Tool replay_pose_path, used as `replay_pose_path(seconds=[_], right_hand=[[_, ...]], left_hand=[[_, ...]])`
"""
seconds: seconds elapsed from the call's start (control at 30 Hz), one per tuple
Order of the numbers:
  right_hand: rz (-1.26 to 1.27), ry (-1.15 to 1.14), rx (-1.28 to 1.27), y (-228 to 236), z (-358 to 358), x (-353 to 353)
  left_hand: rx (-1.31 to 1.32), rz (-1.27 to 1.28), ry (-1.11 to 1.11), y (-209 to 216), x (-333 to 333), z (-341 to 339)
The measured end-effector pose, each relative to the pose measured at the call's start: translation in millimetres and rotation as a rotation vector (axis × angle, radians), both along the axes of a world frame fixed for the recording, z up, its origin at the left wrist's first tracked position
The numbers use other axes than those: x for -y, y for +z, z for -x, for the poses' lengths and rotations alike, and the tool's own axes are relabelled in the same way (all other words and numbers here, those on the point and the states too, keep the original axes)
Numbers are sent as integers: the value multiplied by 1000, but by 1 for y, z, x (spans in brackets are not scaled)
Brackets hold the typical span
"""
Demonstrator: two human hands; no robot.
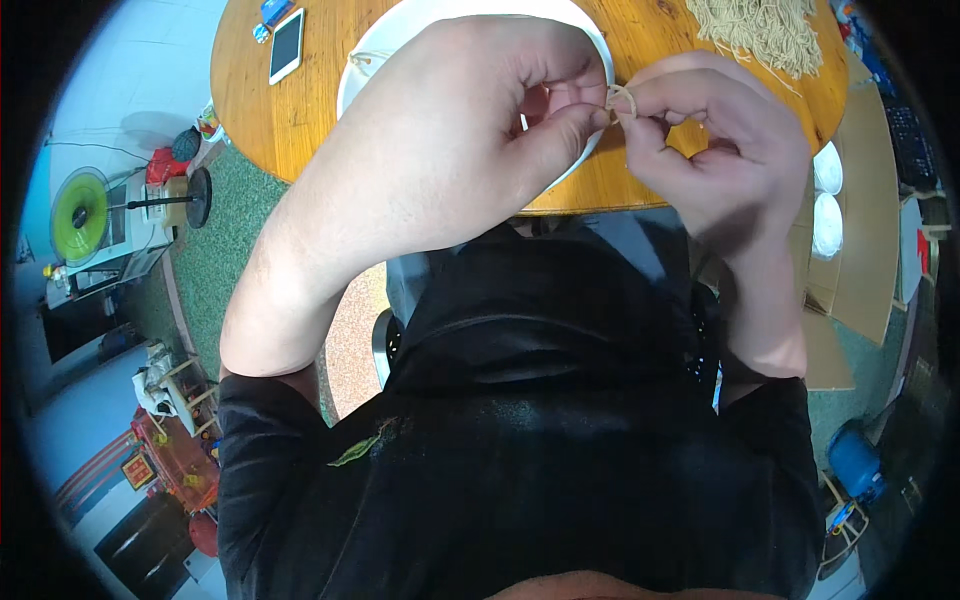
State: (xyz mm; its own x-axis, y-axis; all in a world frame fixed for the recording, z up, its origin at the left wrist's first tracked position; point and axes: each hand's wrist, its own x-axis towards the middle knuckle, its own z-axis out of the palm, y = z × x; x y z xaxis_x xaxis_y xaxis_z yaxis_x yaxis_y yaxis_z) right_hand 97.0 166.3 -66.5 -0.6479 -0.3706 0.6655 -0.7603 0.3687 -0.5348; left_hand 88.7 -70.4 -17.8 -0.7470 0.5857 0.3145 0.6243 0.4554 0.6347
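Head view: L hand [510,105] & R hand [725,135] both pinch cord loop [632,100].
White bowl [400,30] part-hidden by L hand; cord pile [768,32] cut off up top.

wooden table [245,110]: far edge cut off by upper frame | white round dish [400,32], on table: mostly hidden behind left hand [520,100] and forearm | beige cord strand [630,98], above table: partly hidden by fingertips, any knot too small to tell | beige cord bundle [765,35], table's far right: cropped on top

White-edged phone [286,47] on wooden table [255,120], green-bladed fan [80,215], open cardboard box [868,230], possibly a blue gas cylinder [853,463]
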Motion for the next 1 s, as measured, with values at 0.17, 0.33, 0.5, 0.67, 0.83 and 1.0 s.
replay_pose_path(seconds=[0.17, 0.33, 0.5, 0.67, 0.83, 1.0], right_hand=[[-11, -160, -261, -16, 1, 13], [47, -233, -448, -33, -1, 19], [53, -212, -505, -39, -2, 19], [60, -181, -513, -40, 2, 18], [92, -181, -542, -43, 1, 20], [154, -111, -439, -41, 6, 22]], left_hand=[[-26, 77, 6, 1, 2, -2], [88, 110, 7, 1, 3, -5], [196, 49, 56, 1, 4, -5], [99, 63, 0, 1, 5, -3], [118, 29, 13, -9, 6, 11], [-243, -447, -644, -22, 6, 43]])
